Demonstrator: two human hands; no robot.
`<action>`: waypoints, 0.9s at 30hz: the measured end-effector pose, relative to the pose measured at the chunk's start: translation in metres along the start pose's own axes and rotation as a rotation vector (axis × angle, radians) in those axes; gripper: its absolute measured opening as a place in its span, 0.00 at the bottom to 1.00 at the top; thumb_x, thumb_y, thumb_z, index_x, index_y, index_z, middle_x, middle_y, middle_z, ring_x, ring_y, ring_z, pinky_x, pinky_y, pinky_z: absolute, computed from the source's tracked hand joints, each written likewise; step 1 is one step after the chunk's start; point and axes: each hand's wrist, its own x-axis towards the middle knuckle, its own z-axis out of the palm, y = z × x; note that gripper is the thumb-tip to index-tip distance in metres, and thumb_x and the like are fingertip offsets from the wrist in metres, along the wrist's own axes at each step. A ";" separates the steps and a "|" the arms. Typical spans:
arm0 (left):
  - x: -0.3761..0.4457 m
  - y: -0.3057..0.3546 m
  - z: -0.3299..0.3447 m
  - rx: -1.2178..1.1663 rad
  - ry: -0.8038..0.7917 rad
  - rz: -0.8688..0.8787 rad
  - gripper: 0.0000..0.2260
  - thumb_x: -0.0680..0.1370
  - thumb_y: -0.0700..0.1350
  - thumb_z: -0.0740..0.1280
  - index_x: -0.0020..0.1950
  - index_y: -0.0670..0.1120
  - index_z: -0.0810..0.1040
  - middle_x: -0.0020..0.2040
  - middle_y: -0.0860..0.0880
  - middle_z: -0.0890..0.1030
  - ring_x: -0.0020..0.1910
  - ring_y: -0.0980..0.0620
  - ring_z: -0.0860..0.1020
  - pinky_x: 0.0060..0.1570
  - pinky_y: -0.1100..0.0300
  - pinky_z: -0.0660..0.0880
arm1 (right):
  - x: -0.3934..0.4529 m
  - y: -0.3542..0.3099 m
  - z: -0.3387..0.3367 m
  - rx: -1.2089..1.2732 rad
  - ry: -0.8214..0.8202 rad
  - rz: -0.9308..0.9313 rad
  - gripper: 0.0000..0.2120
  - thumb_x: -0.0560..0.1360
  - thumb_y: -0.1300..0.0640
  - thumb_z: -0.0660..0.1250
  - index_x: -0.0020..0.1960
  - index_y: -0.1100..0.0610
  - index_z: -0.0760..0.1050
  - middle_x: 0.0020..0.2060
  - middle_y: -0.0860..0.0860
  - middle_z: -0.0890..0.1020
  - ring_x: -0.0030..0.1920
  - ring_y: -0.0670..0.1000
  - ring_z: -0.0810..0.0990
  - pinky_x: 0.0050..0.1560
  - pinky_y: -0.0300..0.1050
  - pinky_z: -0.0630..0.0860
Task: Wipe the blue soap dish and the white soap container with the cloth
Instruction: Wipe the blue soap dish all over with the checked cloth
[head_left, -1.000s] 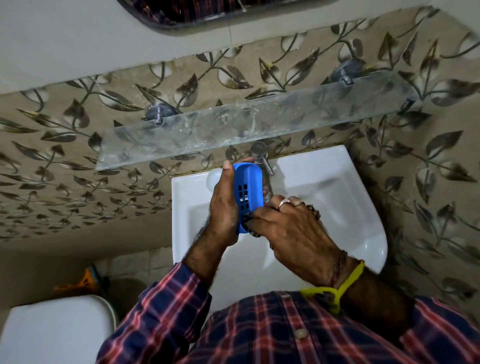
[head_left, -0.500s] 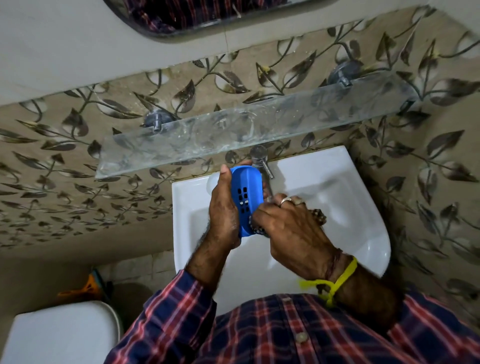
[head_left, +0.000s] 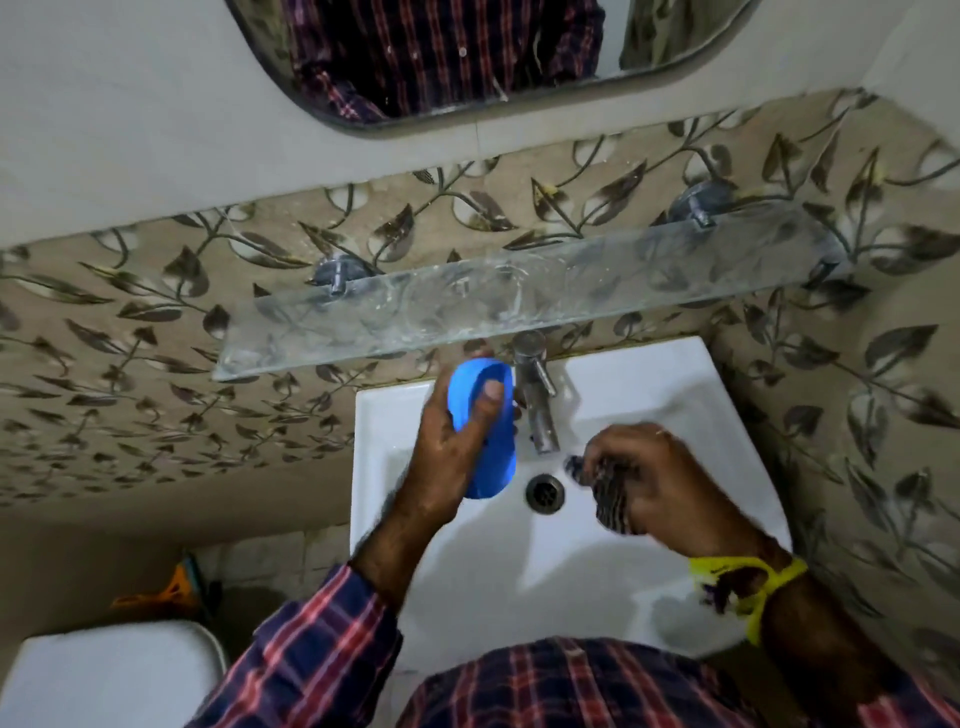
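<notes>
Blue soap dish (head_left: 480, 441) is up over the left side of the white sink (head_left: 649, 395), just left of the tap (head_left: 535, 395). My left hand (head_left: 452, 447) grips it, thumb across its face, fingers wrapped behind. Dark cloth (head_left: 610, 493) is bunched in my right hand (head_left: 670, 483), fingers curled round it, over the basin right of the drain (head_left: 544, 491), apart from the dish. Glass shelf (head_left: 519, 306) above, mirror (head_left: 467, 52) higher up.

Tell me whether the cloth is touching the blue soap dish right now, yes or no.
No: the right hand holds the cloth over the sink, apart from the blue soap dish that the left hand grips beyond the tap.
</notes>
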 end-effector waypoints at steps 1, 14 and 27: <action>-0.006 -0.005 0.001 0.065 -0.040 0.052 0.19 0.76 0.53 0.72 0.64 0.49 0.78 0.56 0.45 0.85 0.53 0.46 0.84 0.55 0.53 0.81 | 0.007 -0.003 -0.005 0.048 0.157 -0.039 0.20 0.58 0.75 0.60 0.40 0.56 0.79 0.38 0.49 0.81 0.43 0.48 0.81 0.45 0.44 0.78; -0.035 -0.008 0.012 0.547 0.120 0.321 0.03 0.71 0.43 0.68 0.38 0.47 0.78 0.26 0.59 0.73 0.30 0.67 0.75 0.29 0.75 0.65 | 0.011 -0.058 0.037 -0.471 0.298 -0.419 0.22 0.74 0.69 0.59 0.65 0.60 0.77 0.64 0.56 0.78 0.57 0.61 0.74 0.60 0.56 0.72; -0.050 -0.013 0.002 0.560 0.141 0.292 0.05 0.71 0.41 0.69 0.44 0.40 0.83 0.34 0.49 0.81 0.33 0.52 0.77 0.34 0.53 0.76 | -0.002 -0.046 0.054 -0.336 0.291 -0.390 0.25 0.73 0.73 0.57 0.68 0.61 0.74 0.67 0.56 0.76 0.58 0.58 0.71 0.65 0.48 0.70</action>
